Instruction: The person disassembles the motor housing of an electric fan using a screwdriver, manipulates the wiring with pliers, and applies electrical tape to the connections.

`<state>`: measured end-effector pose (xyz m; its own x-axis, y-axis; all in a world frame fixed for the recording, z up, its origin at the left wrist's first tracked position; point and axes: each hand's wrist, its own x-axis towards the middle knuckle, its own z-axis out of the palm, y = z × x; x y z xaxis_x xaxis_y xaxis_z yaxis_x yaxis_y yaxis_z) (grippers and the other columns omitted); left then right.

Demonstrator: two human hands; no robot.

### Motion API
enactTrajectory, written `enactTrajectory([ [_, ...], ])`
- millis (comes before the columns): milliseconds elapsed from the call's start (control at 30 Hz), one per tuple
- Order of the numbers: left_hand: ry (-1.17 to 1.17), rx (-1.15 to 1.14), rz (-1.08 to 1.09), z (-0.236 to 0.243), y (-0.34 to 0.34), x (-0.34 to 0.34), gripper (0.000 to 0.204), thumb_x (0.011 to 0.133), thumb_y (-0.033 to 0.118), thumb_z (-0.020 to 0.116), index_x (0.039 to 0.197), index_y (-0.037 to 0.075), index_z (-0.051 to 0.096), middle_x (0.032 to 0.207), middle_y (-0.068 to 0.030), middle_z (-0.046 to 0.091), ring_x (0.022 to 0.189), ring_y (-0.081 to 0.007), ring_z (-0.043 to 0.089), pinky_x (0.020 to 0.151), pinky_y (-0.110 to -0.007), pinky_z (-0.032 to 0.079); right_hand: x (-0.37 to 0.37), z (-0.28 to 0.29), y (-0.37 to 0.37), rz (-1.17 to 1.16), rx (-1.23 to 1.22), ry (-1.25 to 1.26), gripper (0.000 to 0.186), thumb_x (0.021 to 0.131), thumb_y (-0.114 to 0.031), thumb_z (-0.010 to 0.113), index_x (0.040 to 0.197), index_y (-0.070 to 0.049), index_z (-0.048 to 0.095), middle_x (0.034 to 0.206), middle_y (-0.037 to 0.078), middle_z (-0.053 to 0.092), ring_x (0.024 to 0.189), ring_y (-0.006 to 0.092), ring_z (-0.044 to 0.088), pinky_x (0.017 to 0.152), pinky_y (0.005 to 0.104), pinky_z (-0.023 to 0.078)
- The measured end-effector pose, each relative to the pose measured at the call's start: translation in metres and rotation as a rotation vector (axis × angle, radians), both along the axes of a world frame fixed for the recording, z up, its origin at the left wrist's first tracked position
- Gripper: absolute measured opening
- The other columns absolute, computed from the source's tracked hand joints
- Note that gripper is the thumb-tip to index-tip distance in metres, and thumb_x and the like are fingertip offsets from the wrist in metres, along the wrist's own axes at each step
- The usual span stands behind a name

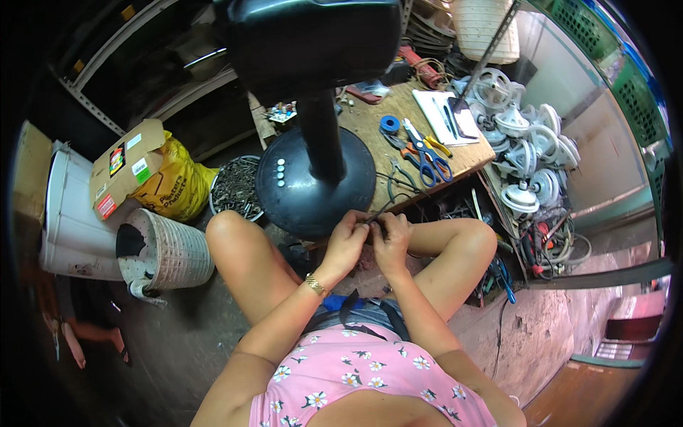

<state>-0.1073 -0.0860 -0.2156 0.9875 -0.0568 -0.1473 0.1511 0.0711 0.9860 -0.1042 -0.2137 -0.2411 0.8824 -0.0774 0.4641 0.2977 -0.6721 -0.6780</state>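
My left hand (pixel 347 240) and my right hand (pixel 391 242) meet between my knees, their fingers closed on a thin dark cable (pixel 386 208). Just beyond them stands a black appliance stand with a round base (pixel 281 203) bearing a column of silver buttons, and a large black housing (pixel 306 43) on top. Behind the cable, on the wooden bench (pixel 466 160), lie black-handled pliers (pixel 398 181), blue-handled scissors (pixel 434 164), yellow-handled pliers (pixel 437 146), a blue tape roll (pixel 390 124) and a white pad (pixel 434 99) with dark tools on it.
At left are a cardboard box (pixel 114 171), yellow bag (pixel 174 185), white bin (pixel 78 235), perforated basket (pixel 171 249) and tub of dark scrap (pixel 235 185). Several white plastic parts (pixel 544 142) and tangled tools (pixel 548 242) fill the right. Another person's legs (pixel 92 327) show at far lower left.
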Motion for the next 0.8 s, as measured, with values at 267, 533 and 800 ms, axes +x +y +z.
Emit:
enactTrajectory([
  [267, -0.695, 0.848, 0.110, 0.024, 0.009, 0.008, 0.012, 0.080, 0.011, 0.069, 0.089, 0.007, 0.064, 0.071, -0.0086, 0.065, 0.066, -0.0290, 0.065, 0.058, -0.038, 0.050, 0.004, 0.000, 0.001, 0.256, 0.826, 0.318, 0.019, 0.086, 0.005, 0.061, 0.105, 0.004, 0.061, 0.109, 0.010, 0.069, 0.093, 0.0179, 0.063, 0.085, 0.0308, 0.050],
  [533, -0.964, 0.884, 0.297, 0.003, 0.016, 0.014, 0.016, 0.071, 0.007, 0.074, 0.081, 0.012, 0.064, 0.064, -0.0030, 0.059, 0.057, -0.0223, 0.059, 0.050, -0.035, 0.047, 0.015, 0.083, -0.028, 0.094, 0.194, 0.001, 0.014, 0.081, -0.003, 0.065, 0.094, 0.001, 0.067, 0.088, 0.015, 0.066, 0.083, 0.0294, 0.064, 0.072, 0.0367, 0.050],
  [800, -1.028, 0.940, 0.297, 0.012, 0.010, 0.013, 0.015, 0.071, 0.003, 0.072, 0.076, 0.011, 0.060, 0.062, -0.0033, 0.059, 0.055, -0.0235, 0.058, 0.050, -0.036, 0.045, 0.058, 0.103, -0.012, 0.319, -0.086, 0.529, 0.047, 0.075, -0.019, 0.073, 0.117, -0.003, 0.058, 0.077, 0.012, 0.065, 0.071, 0.0298, 0.064, 0.069, 0.0394, 0.050],
])
